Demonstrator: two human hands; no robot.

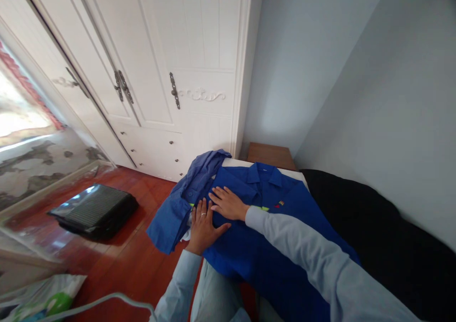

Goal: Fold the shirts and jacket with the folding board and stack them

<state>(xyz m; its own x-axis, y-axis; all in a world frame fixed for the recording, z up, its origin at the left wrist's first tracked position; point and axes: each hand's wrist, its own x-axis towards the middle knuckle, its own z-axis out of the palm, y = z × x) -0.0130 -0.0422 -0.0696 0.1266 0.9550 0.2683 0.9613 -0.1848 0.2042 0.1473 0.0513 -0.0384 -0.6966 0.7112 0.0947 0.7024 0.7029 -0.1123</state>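
A bright blue work shirt with a collar, a small chest badge and a yellow-green stripe lies spread on a white surface. My left hand, with a ring on one finger, lies flat and open on the shirt's left edge. My right hand rests flat and open on the shirt just above it, fingers pointing left. A second, duller blue garment is bunched at the left edge and hangs down toward the floor, touching my left fingertips.
A black cloth covers the surface to the right, against a grey wall. White wardrobe doors stand behind. A wooden stand sits in the corner. On the red wooden floor lie a black case and a plastic bag.
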